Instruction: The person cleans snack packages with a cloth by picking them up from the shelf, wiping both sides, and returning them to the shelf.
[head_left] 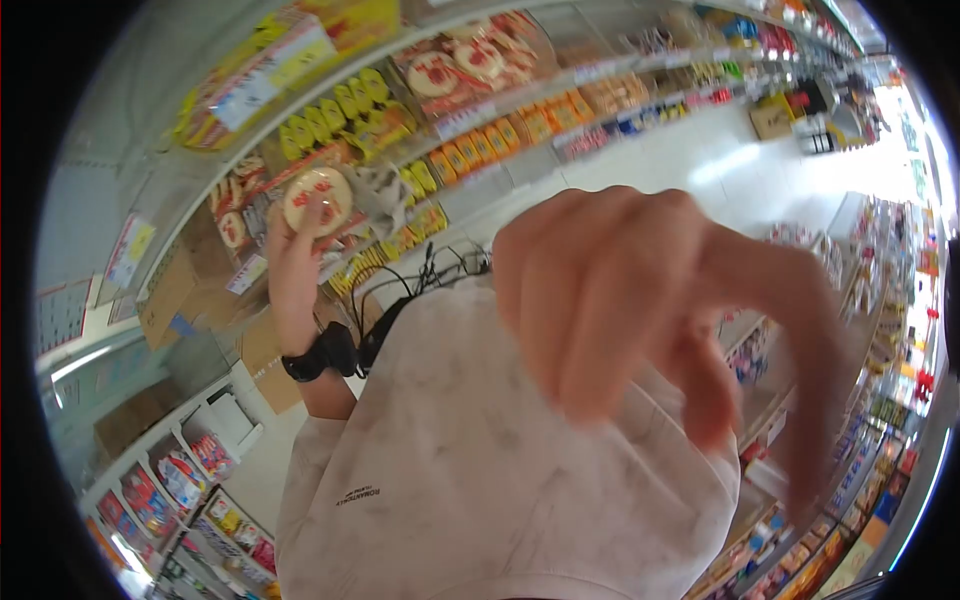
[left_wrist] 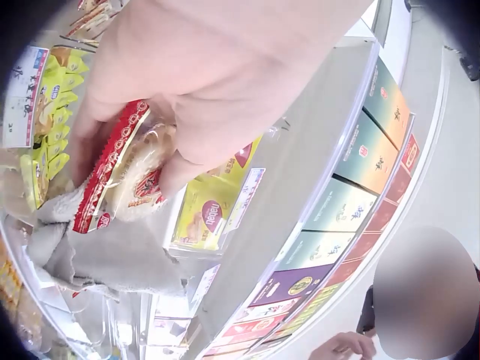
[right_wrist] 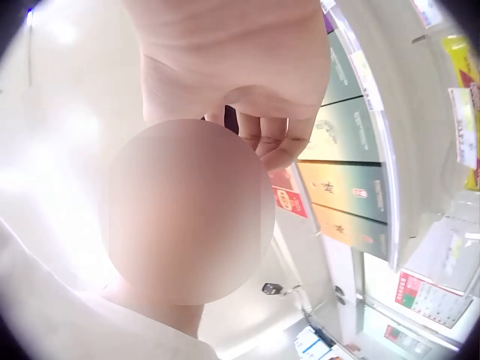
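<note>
My left hand (head_left: 300, 235) pinches a round, pale pastry in a clear wrapper (head_left: 318, 200) with red printing. In the left wrist view the wrapper's red crimped edge shows between thumb and fingers. A crumpled grey cloth (left_wrist: 112, 251) lies right beside the wrapped pastry, over the shelf goods. Raised close before the head camera, my right hand (head_left: 610, 290) looks large and blurred, its fingers loosely bent with nothing seen in them. In the right wrist view that hand (right_wrist: 240, 75) is up beside the blurred head, its fingertips partly hidden.
Shelves with yellow packets (head_left: 340, 110), orange packets (head_left: 480, 150) and a tray of similar round pastries (head_left: 470, 60) run along the left and back. Gift boxes (left_wrist: 367, 150) line an upper shelf. An open carton (head_left: 190, 290) stands at left; more shelves (head_left: 850, 400) stand at right.
</note>
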